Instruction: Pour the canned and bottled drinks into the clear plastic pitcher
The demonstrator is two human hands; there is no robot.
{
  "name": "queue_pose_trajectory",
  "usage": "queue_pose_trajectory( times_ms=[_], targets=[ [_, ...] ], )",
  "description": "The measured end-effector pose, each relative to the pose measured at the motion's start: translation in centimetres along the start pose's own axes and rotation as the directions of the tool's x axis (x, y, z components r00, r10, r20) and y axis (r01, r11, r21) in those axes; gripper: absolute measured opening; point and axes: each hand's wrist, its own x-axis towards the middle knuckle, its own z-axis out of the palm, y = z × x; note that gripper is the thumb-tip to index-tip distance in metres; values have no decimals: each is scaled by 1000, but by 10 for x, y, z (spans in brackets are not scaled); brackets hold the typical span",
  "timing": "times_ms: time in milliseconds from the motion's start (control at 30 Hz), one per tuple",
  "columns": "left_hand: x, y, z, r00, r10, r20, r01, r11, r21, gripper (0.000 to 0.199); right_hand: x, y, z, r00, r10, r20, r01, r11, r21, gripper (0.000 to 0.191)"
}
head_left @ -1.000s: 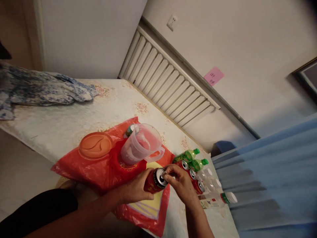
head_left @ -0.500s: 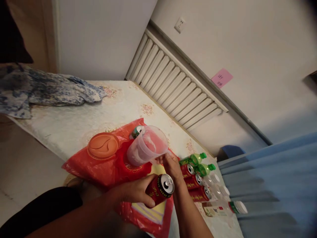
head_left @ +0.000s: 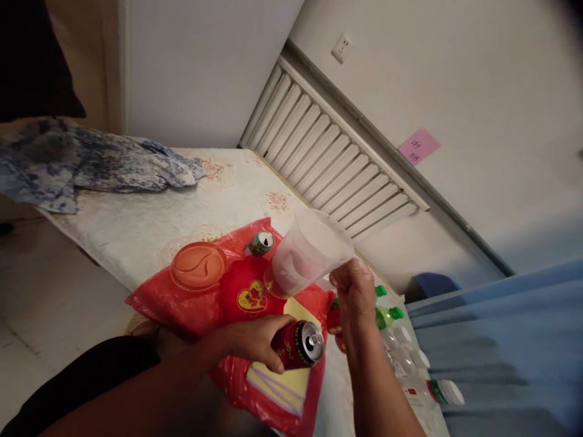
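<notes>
The person's left hand (head_left: 250, 341) is closing around a red can (head_left: 289, 347), its fingers and thumb wrapping the side while the opened top is facing away from the palm. The right hand (head_left: 356, 288) is gripping a clear pitcher (head_left: 314, 243) near its rim on the handle side, and the pitcher is leaning over a red plastic bag (head_left: 155, 298) on the tabletop (head_left: 122, 243).

As for what is done, the can is already showing a dark mouth hole, and an orange lid (head_left: 199, 265) is lying on the bag, apart from the pitcher. A little amber liquid (head_left: 274, 287) seems to be pooling in the pitcher's bottom, with most of its height looking unfilled. No stream is running from the can; how much it is holding cannot be told.

An opened green can (head_left: 254, 246) is resting beside the pitcher. Beyond the right forearm, more red cans (head_left: 334, 321) and several bottles (head_left: 421, 388) are sitting together, the forearm partly hiding them.
</notes>
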Motion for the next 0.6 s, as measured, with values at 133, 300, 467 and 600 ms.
queue_pose_trajectory(
  times_ms=[133,300,467,600],
  targets=[
    [-1,6,-11,996,-66,-58,66,998,2,82,6,-32,-22,997,-63,-50,59,994,-91,60],
    [1,7,-21,973,-22,-231,32,999,38,82,5,-55,-49,994,-61,-90,44,983,-180,57],
    [6,2,-29,909,25,-416,-12,999,34,73,-3,-66,-69,997,3,-71,-17,979,-205,55],
    [9,0,-33,858,38,-512,-66,997,-37,73,-10,-67,-78,998,45,-47,-55,963,-263,54]
  ],
)
